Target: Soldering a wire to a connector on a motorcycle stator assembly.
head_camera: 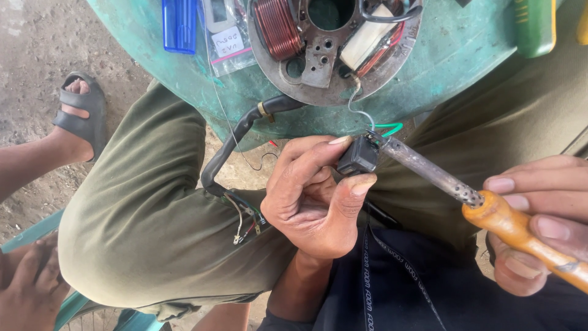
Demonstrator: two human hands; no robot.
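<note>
My left hand (312, 199) pinches a small black plug connector (358, 157) between thumb and forefinger, above my lap. My right hand (539, 224) grips the orange wooden handle of a soldering iron (456, 187); its metal tip touches the connector's top corner, where a white wire and a green wire (389, 129) meet. The white wire runs up to a round metal stator plate (334, 49) with a copper coil, lying on a green plastic stool (453, 55). A black sheathed cable (236, 144) curves down from the plate and ends in loose bare wires (245, 220) by my left wrist.
On the stool lie a blue plastic case (179, 24), a small clear bag with a label (226, 34) and a green-and-yellow object (536, 24). Another person's sandalled foot (79, 113) and hand (27, 285) are at the left, on bare ground.
</note>
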